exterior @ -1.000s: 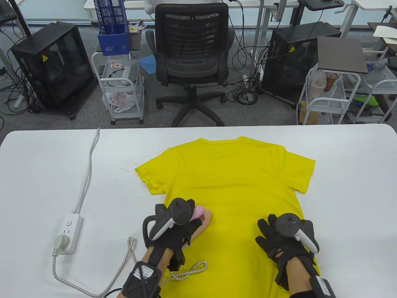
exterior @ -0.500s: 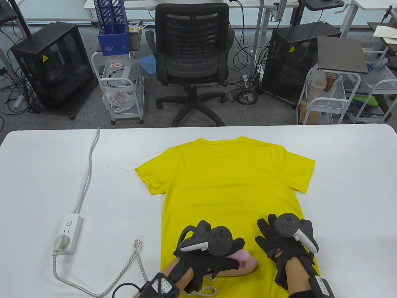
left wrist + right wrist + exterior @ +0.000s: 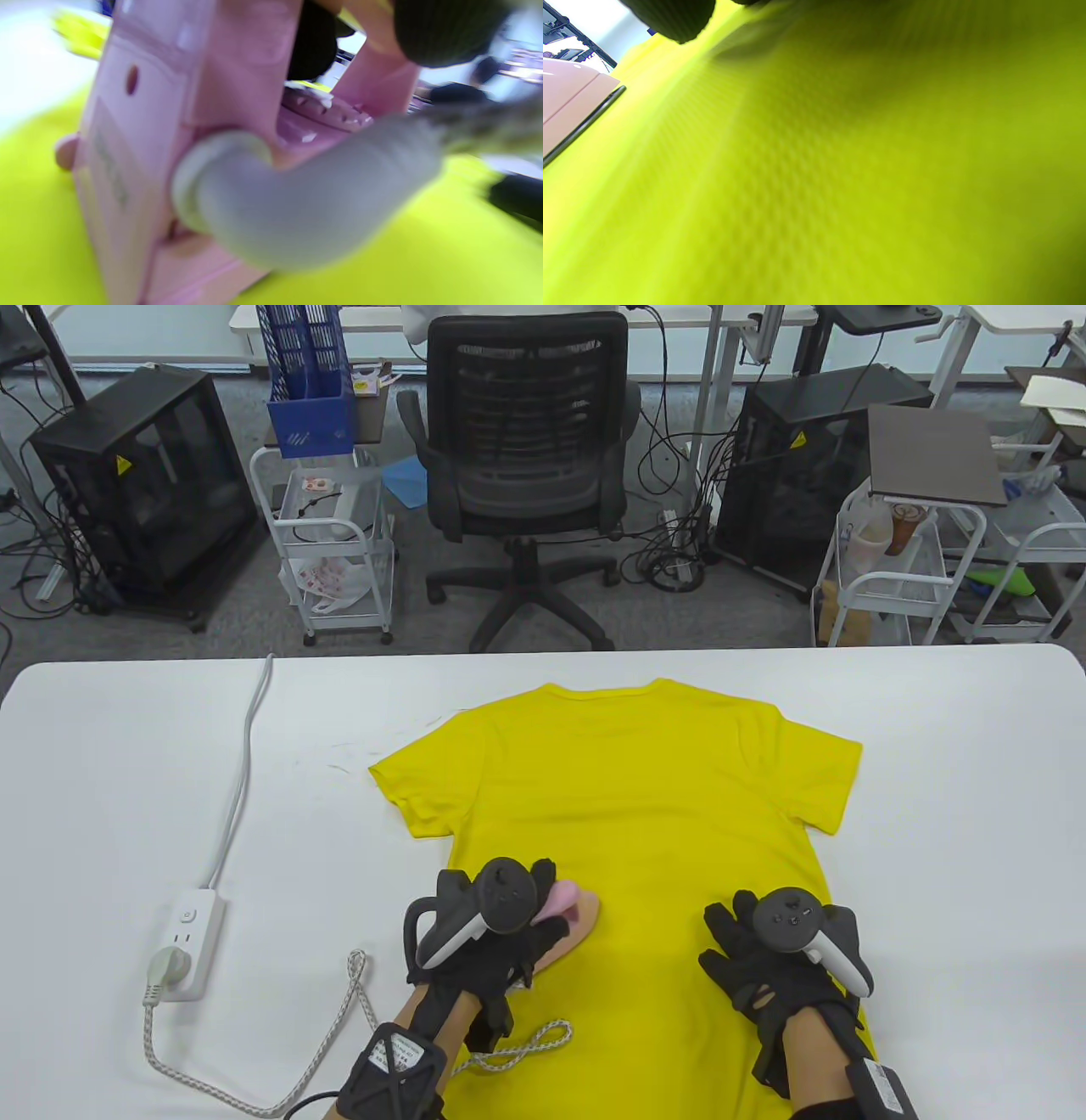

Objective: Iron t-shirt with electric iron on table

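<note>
A yellow t-shirt [image 3: 636, 814] lies flat on the white table [image 3: 950, 814], collar towards the far edge. My left hand [image 3: 501, 950] grips the handle of a pink electric iron [image 3: 570, 909], which rests on the shirt's lower left part and points up and right. The left wrist view shows the iron's pink rear [image 3: 140, 140] and its grey cord boot [image 3: 305, 203] close up on the yellow cloth. My right hand [image 3: 768, 959] rests flat, fingers spread, on the shirt's lower right part. The right wrist view shows the yellow cloth [image 3: 840, 178] and the iron's edge [image 3: 572, 110] at the left.
A white power strip [image 3: 188, 937] lies at the table's left with the iron's plug in it. The braided cord [image 3: 356, 1010] runs along the front edge to the iron. An office chair [image 3: 526, 458] and carts stand beyond the far edge.
My left hand has slid the iron from the shirt's bottom middle, near the right hand, up and left to the lower left part. The right hand has not moved.
</note>
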Motion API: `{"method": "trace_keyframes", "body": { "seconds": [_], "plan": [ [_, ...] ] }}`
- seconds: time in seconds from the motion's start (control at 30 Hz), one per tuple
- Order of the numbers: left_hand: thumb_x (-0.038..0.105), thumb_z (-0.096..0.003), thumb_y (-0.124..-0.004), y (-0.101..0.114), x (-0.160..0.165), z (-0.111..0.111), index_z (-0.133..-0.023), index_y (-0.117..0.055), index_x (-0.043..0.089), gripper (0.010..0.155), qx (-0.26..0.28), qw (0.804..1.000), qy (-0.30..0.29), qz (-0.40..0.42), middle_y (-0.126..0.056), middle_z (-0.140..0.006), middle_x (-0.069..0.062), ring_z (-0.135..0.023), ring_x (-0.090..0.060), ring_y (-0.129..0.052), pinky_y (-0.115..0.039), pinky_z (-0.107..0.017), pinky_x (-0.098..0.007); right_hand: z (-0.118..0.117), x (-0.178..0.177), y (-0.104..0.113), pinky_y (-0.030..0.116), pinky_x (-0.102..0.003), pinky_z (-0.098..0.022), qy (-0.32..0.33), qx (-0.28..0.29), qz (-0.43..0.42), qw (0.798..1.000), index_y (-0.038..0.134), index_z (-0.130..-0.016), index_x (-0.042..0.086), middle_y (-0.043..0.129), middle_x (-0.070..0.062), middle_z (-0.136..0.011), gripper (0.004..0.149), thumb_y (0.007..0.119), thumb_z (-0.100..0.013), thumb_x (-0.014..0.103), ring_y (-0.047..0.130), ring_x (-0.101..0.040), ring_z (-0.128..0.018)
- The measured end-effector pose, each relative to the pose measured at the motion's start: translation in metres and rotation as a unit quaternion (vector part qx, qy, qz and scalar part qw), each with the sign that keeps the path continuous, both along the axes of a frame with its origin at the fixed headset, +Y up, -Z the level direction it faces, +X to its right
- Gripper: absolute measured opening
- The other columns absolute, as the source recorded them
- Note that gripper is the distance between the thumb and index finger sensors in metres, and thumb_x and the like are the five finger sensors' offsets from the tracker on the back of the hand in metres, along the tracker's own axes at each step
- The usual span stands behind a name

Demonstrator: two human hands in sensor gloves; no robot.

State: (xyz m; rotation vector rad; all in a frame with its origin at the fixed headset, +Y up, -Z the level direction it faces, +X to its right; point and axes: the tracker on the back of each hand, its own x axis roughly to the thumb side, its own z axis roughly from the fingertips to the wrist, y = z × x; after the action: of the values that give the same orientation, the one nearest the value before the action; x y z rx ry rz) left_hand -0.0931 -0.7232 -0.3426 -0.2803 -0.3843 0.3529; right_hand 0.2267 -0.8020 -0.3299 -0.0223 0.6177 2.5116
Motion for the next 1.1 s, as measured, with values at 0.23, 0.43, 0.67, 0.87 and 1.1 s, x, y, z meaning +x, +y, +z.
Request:
{"method": "trace_keyframes", "body": {
  "seconds": [0.23, 0.43, 0.67, 0.87, 1.1],
  "plan": [
    [0.062, -0.0390, -0.078, 0.004, 0.053, 0.031, -0.103, -0.058, 0.041, 0.071, -0.010, 0.984, -0.176, -0.033, -0.090, -0.080, 0.006, -0.057, -0.017, -0.101, -0.076, -0.065, -0.050, 0.000, 0.000, 0.000, 0.006, -0.057, -0.065, 0.000, 0.001, 0.004, 1.000, 0.033, -0.104, 0.039, 0.009, 0.001, -0.111, 0.065, 0.066, -0.049, 0.053, 0.000, -0.027, -0.098],
    [0.061, -0.0386, -0.077, 0.006, 0.023, 0.015, -0.103, -0.057, 0.041, 0.070, 0.057, 0.996, -0.022, -0.057, -0.090, -0.081, 0.004, -0.058, -0.019, -0.101, -0.075, -0.064, -0.051, 0.001, 0.000, 0.000, 0.007, -0.057, -0.065, 0.001, 0.002, 0.009, 1.000, 0.033, -0.104, 0.039, 0.009, 0.001, -0.110, 0.065, 0.066, -0.049, 0.053, 0.000, -0.028, -0.098],
    [0.056, -0.0425, -0.080, 0.001, -0.038, -0.014, -0.108, -0.047, 0.036, 0.075, 0.048, 0.978, 0.188, -0.072, -0.083, -0.085, 0.003, -0.061, -0.020, -0.095, -0.070, -0.066, -0.052, 0.001, 0.000, 0.000, 0.006, -0.057, -0.065, 0.000, 0.002, 0.002, 1.000, 0.034, -0.104, 0.039, 0.010, 0.001, -0.111, 0.065, 0.067, -0.049, 0.052, 0.000, -0.027, -0.098],
    [0.057, -0.0413, -0.082, 0.000, -0.011, -0.005, -0.106, -0.053, 0.035, 0.074, 0.000, 0.999, 0.033, -0.017, -0.087, -0.080, 0.004, -0.055, -0.016, -0.098, -0.075, -0.063, -0.049, 0.001, 0.000, -0.001, 0.007, -0.057, -0.065, -0.001, 0.002, 0.005, 1.000, 0.033, -0.104, 0.039, 0.010, 0.001, -0.111, 0.065, 0.066, -0.049, 0.053, 0.000, -0.028, -0.098],
    [0.063, -0.0378, -0.079, 0.002, 0.079, 0.051, -0.104, -0.057, 0.039, 0.074, 0.030, 0.983, -0.169, -0.062, -0.089, -0.078, 0.009, -0.055, -0.013, -0.101, -0.076, -0.065, -0.049, 0.001, 0.001, 0.000, 0.007, -0.057, -0.066, -0.004, 0.003, 0.001, 1.000, 0.035, -0.104, 0.039, 0.011, 0.001, -0.111, 0.065, 0.067, -0.049, 0.052, 0.001, -0.027, -0.098]
  ]
}}
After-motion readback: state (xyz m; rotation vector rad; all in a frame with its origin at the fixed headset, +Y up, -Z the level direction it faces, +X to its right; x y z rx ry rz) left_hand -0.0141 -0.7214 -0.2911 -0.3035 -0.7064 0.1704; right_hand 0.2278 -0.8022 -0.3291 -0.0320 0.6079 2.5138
